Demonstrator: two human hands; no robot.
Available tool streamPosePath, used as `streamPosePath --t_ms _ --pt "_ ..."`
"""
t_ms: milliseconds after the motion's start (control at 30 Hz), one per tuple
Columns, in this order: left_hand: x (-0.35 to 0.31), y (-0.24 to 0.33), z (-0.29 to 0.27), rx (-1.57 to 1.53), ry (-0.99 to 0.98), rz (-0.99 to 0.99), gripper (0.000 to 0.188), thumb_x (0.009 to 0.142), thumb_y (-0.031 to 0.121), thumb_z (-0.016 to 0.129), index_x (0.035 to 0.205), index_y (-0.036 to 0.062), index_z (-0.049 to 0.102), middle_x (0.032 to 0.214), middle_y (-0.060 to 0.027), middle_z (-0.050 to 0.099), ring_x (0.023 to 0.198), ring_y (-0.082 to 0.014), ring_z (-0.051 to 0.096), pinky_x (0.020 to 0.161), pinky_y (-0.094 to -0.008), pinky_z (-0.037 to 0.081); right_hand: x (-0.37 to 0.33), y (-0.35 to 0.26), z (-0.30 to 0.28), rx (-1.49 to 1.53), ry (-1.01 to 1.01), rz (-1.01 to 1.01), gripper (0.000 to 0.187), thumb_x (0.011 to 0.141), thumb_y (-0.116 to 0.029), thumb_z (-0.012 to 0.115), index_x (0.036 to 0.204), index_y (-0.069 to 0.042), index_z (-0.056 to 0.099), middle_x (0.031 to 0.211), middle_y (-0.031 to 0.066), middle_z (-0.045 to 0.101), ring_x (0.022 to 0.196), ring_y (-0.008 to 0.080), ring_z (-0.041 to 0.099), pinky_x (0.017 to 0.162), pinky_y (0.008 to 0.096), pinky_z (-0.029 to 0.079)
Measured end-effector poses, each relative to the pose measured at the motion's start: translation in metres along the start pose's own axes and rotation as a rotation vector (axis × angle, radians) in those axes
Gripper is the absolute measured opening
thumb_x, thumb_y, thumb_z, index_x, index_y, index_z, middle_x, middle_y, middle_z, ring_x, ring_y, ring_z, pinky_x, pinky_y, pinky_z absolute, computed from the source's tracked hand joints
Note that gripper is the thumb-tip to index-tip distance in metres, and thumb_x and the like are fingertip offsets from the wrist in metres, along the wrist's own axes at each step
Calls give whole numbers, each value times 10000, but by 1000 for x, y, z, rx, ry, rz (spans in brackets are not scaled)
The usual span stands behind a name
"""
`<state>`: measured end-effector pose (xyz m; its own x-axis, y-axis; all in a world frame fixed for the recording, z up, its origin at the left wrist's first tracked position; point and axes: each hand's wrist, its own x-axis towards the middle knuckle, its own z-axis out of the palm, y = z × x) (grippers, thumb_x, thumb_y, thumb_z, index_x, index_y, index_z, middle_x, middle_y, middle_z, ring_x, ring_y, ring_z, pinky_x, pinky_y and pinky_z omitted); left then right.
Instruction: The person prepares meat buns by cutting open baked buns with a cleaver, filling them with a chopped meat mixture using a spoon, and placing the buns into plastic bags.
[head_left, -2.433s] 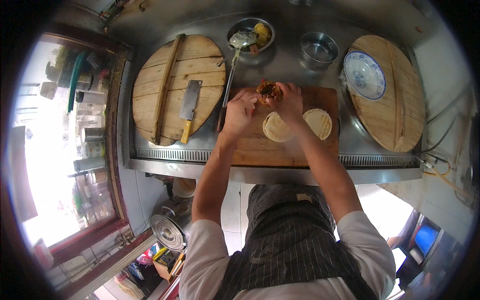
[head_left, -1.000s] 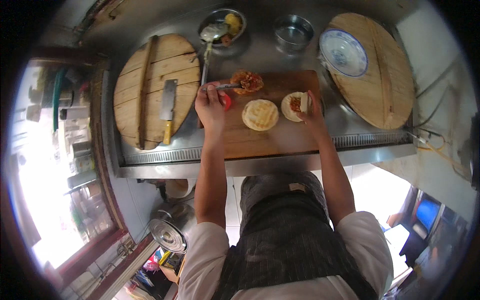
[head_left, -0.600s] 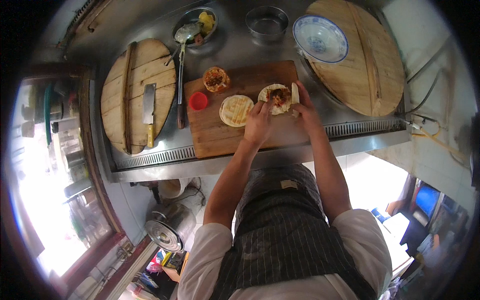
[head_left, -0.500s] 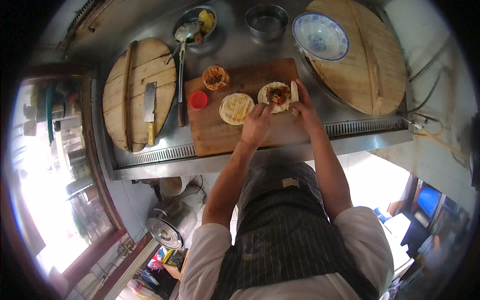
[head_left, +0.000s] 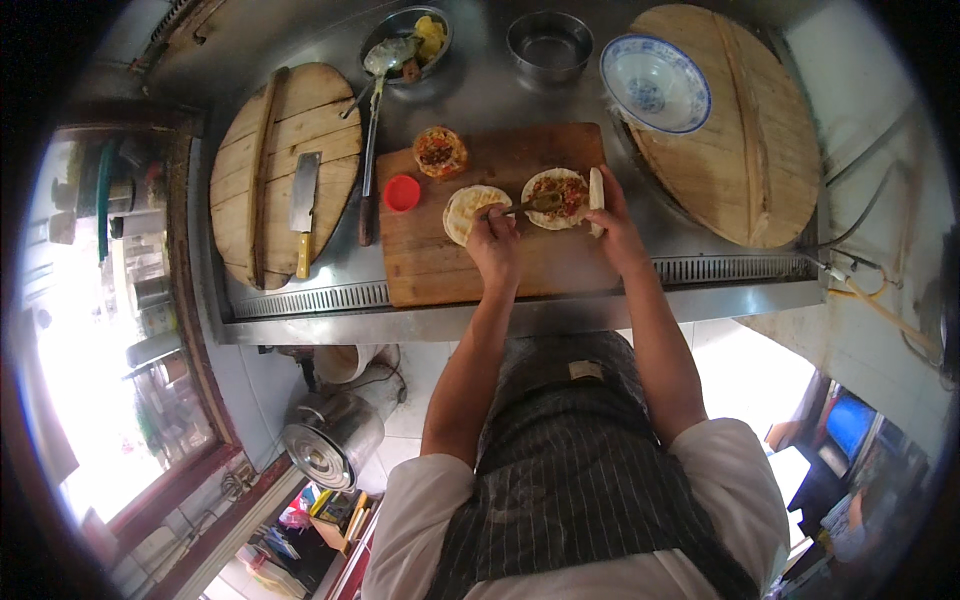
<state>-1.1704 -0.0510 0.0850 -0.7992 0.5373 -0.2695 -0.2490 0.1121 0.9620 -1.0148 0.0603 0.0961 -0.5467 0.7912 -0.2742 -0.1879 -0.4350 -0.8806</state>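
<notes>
A flatbread split open lies on the wooden cutting board, its inside covered with red chili sauce. My right hand grips the raised half along its right side, holding it upright. In my left hand, closed round the handle, is a spoon whose bowl lies over the sauce. Under and beyond that hand is a second round flatbread, browned on top. Behind them stands an open jar of chili sauce, with a red lid to its left.
On the left, a round wooden lid bears a cleaver. A long-handled ladle rests in a metal bowl. Farther back is a dark metal bowl. A blue-and-white bowl sits on another wooden lid.
My left hand has shifted left and turned, bringing the spoon to lie sideways. The sauce now covers more of the bread. My right hand still holds the raised half.
</notes>
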Motion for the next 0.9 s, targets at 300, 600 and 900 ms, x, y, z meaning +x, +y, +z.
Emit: streamPosePath --t_ms 300,600,900 --pt "21 6 17 14 40 -39 219 999 177 433 970 -8 546 678 -32 546 520 -99 461 468 -259 401 6 5 2 -10 24 0 880 714 -129 651 1483 -133 223 1495 122 271 1378 274 259 1114 389 229" --pt "9 -1 13 193 9 70 222 995 156 421 937 -12 555 663 -46 556 527 -109 500 469 -271 409 7 9 2 -12 52 8 851 736 -168 691 1464 -130 253 1464 138 312 1355 287 298 1089 409 262" --pt "-1 20 -8 316 31 88 231 981 206 473 920 2 562 645 -40 570 531 -99 510 471 -271 422 17 16 7 -162 123 -8 780 752 -205 705 1425 -134 317 1402 137 379 1295 269 371 1054 389 312"
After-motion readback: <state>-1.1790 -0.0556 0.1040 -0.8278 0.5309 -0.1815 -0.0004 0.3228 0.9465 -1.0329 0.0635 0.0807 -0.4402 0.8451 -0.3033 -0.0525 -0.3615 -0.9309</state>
